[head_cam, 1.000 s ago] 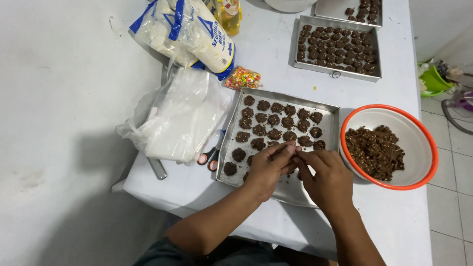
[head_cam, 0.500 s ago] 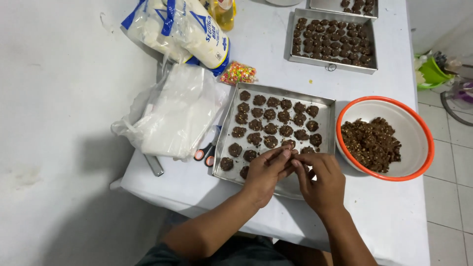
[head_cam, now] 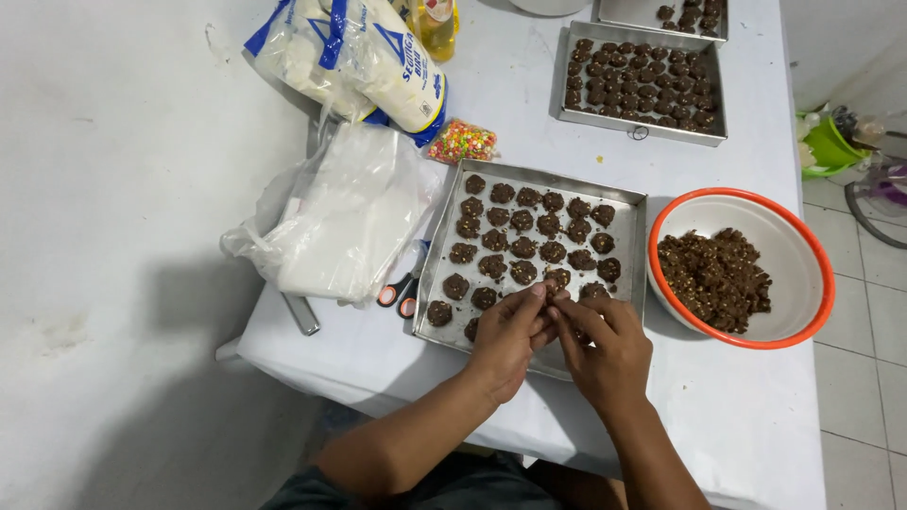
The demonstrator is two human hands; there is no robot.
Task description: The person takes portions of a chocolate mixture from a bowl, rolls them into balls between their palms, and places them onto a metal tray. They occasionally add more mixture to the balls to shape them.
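Note:
My left hand (head_cam: 507, 337) and my right hand (head_cam: 607, 349) meet fingertip to fingertip over the near edge of a metal baking tray (head_cam: 436, 257). Together they pinch a small lump of brown dough (head_cam: 552, 295). Rows of round brown dough pieces (head_cam: 522, 247) fill most of the tray. To the right stands a white bowl with an orange rim (head_cam: 799, 247), holding a pile of brown chunky dough (head_cam: 713, 279).
A second tray of dough pieces (head_cam: 642, 83) sits at the back. Clear plastic bags (head_cam: 345, 215), a flour bag (head_cam: 364, 59), a packet of coloured sprinkles (head_cam: 461, 143) and orange-handled scissors (head_cam: 399, 291) lie left of the tray. The white table ends at the wall on the left.
The hands stay together over the tray's near edge, still working the small lump. The view has shifted slightly; nothing else on the table has moved.

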